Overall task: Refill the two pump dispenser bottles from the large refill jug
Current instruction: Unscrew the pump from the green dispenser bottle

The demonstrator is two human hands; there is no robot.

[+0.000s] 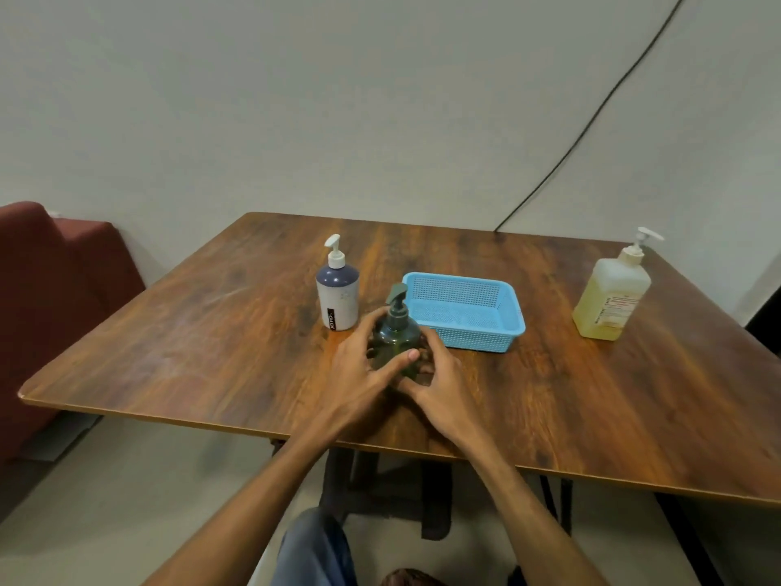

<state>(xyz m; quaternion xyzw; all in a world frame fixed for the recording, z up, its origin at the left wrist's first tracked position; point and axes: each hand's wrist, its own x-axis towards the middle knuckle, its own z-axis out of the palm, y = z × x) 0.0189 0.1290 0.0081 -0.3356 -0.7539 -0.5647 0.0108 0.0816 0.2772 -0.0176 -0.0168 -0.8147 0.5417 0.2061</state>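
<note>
A dark green pump bottle (395,332) stands upright on the wooden table (211,332), near its middle. My left hand (359,370) wraps its left side, thumb across the front. My right hand (439,378) curls round its right side. Just behind and to the left stands a white pump bottle (338,296) with a dark blue top, untouched. The large refill jug (610,296), translucent with yellowish liquid and a white pump, stands far right on the table, apart from both hands.
A light blue perforated basket (486,327) sits right behind the green bottle, touching distance from my right hand. A red seat (55,289) is left of the table. A black cable (591,120) runs down the wall behind.
</note>
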